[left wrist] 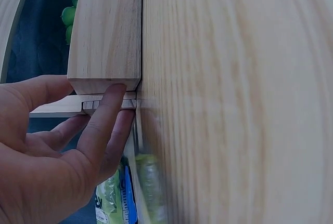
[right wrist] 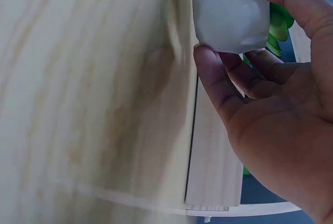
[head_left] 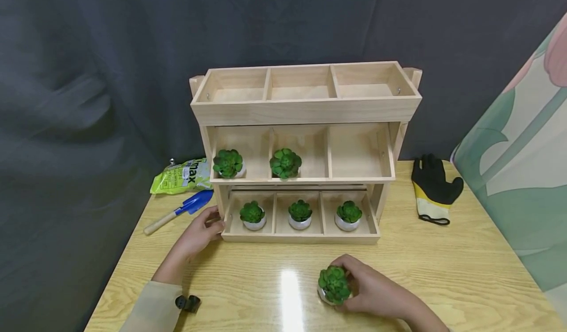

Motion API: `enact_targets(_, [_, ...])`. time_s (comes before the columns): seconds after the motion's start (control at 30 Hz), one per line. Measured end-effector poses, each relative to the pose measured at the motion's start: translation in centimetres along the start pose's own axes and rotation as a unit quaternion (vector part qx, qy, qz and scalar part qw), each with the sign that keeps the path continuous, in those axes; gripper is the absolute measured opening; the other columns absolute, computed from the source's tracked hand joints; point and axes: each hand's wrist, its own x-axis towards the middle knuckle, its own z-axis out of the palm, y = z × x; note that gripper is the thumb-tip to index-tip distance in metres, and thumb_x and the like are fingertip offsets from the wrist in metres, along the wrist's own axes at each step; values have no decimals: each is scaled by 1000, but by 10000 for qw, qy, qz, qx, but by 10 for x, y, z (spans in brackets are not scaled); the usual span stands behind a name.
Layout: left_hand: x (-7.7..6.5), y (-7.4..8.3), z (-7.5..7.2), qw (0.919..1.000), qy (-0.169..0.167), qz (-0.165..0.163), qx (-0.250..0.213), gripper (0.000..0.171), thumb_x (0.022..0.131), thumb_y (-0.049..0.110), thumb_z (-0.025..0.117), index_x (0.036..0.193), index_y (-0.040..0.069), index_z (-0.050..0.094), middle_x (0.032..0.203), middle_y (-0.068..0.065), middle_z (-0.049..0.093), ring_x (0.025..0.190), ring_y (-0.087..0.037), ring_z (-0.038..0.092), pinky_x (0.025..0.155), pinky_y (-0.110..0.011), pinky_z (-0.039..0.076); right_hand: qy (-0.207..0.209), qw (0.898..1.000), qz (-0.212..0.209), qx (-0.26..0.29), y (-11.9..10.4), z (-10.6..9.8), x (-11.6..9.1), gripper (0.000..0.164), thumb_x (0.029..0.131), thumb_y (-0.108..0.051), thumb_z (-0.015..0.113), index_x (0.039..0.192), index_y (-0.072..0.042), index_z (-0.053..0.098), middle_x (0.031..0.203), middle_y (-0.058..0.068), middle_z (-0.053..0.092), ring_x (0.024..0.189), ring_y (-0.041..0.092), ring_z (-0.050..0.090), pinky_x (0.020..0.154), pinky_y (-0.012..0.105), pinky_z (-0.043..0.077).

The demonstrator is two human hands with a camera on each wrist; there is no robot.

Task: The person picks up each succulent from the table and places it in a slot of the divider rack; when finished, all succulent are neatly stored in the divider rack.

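Note:
My right hand [head_left: 374,288] holds a small potted succulent [head_left: 334,285] in front of the wooden shelf. In the right wrist view, thumb and fingers go round its smooth white pot [right wrist: 231,16], with green leaves partly hidden behind it. At the left end of the bottom tray [head_left: 301,240], my left hand [head_left: 200,234] touches the corner with fairly straight fingers. The left wrist view shows a fingertip [left wrist: 115,90] against the end of the front board [left wrist: 106,31]. Three succulents stand in the bottom tray, one per compartment. On the middle tier, a succulent [head_left: 228,164] sits left and another [head_left: 285,164] centre.
The top tier [head_left: 305,111] has three bare compartments. Left of the shelf lie a green bag [head_left: 179,177] and a blue trowel [head_left: 195,202] with a wooden handle. A black, yellow and white work glove [head_left: 435,187] lies on the right. Dark cloth [head_left: 110,76] hangs behind.

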Motion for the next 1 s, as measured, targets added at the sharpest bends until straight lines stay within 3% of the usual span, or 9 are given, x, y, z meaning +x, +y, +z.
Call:
enact_targets(0.17, [0, 0, 0, 10000, -1, -9, 2, 64, 112, 12, 51, 167, 0, 23, 163, -32, 36, 145, -50, 50, 102, -48, 61, 148, 9997, 43, -194, -6, -6, -3, 62, 84, -22, 90, 135, -29, 56, 130, -3, 62, 113, 5, 62, 96, 23, 55])
enact_targets(0.4, [1, 0, 0, 10000, 30, -36, 10, 64, 111, 12, 52, 168, 0, 24, 164, -32, 36, 145, -51, 51, 101, -47, 62, 462, 9977, -336, -367, -18, -19, -7, 59, 84, -17, 89, 133, -28, 58, 132, -2, 61, 115, 2, 60, 95, 24, 57])
enact_targets(0.63, [0, 1, 1, 10000, 23, -25, 18, 65, 111, 13, 53, 168, 1, 24, 164, -32, 36, 146, -51, 49, 103, -49, 61, 585, 9964, -295, -532, -30, -29, -7, 64, 84, -17, 89, 138, -29, 56, 137, -2, 61, 116, 2, 60, 97, 23, 56])
enact_targets(0.9, [0, 0, 0, 10000, 10, -33, -18, 65, 111, 13, 53, 168, 1, 24, 164, -31, 36, 146, -51, 50, 101, -48, 62, 810, 9890, -836, -908, -45, -38, -1, 66, 83, -11, 89, 138, -29, 57, 130, -7, 62, 115, 2, 60, 96, 25, 56])
enact_targets(1.0, [1, 0, 0, 10000, 2, -18, -30, 65, 111, 14, 53, 168, 0, 24, 164, -31, 36, 145, -51, 50, 101, -48, 62, 900, 9887, -684, -981, -54, -44, 0, 66, 84, -13, 89, 140, -28, 56, 131, -7, 63, 114, 1, 60, 96, 25, 57])
